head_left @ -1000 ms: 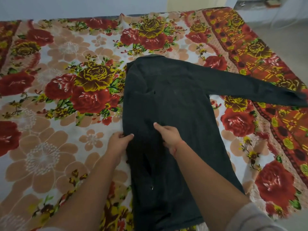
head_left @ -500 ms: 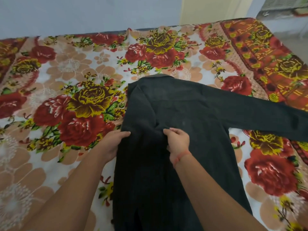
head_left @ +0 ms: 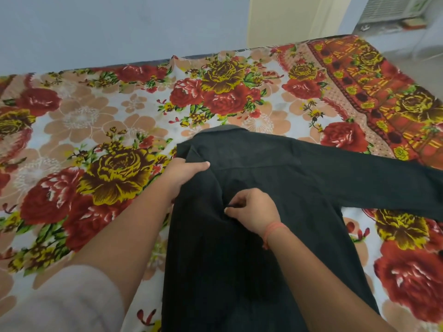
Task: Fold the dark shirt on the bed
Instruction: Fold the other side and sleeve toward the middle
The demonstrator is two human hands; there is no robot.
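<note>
I am looking down at the bed (head_left: 79, 121), and the shirt (head_left: 251, 271) is lying flat on its flowered sheet, running from the collar (head_left: 225, 128) just above centre down to 6 o'clock, where it is leaving the view. Its left side is lying folded over the body, making a straight edge along the 9 o'clock side, while one sleeve (head_left: 374, 180) is stretching out flat toward 3 o'clock, its end out of view. My left hand (head_left: 184, 172) is resting at the shoulder, at 10 o'clock from the shirt's middle, with the fingers (head_left: 201, 165) curled over the folded edge and closing on the cloth there; the thumb is hidden, so I cannot tell how firm the hold is. My right hand (head_left: 254, 212) is sitting on the chest of the shirt, just at 4 o'clock from the left hand and apart from it, its fingertips (head_left: 227, 210) pinching together on a small ridge of fabric. A thin orange band (head_left: 272, 232) is circling the right wrist. A pale sleeve (head_left: 62, 300) is covering my left upper arm at 7 o'clock. A wall is standing beyond the bed at 12 o'clock.
</note>
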